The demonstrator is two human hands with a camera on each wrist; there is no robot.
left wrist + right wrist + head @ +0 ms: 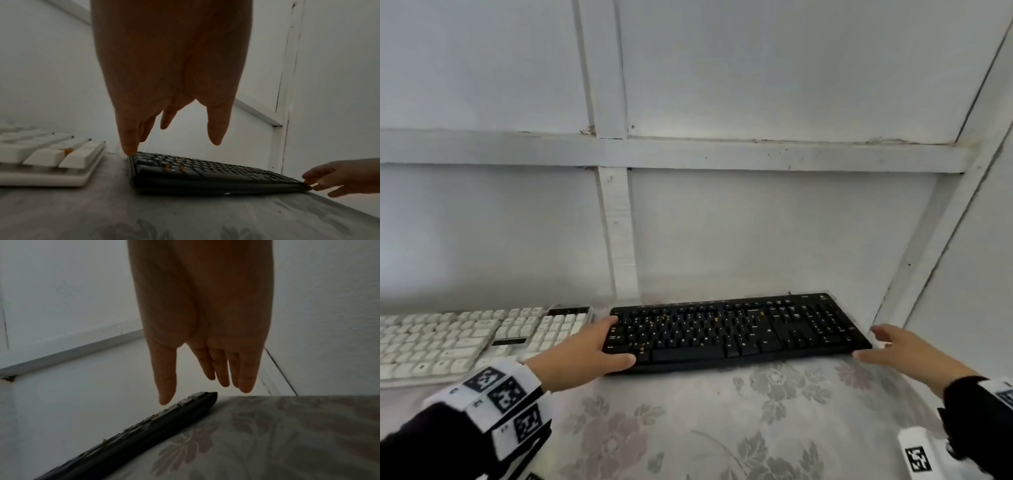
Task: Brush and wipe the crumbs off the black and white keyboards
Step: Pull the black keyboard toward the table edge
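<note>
The black keyboard [739,332] lies on the flowered cloth against the back wall, with orange crumbs [666,317] scattered over its left keys. My left hand [599,346] spans its left end, fingers straight. One fingertip [129,149] touches the back left corner and the thumb lies over the front left keys. My right hand [890,346] is spread open at the right end, thumb by the front right corner. In the right wrist view its fingers [222,374] hover just above the keyboard's end [197,402]. The white keyboard [465,339] sits to the left, with an orange crumb [68,150] between its keys.
A flowered tablecloth [722,411] covers the table in front of both keyboards. White panelled walls [756,222] close the space behind and on the right [962,274], close to the black keyboard's right end. The two keyboards lie nearly end to end.
</note>
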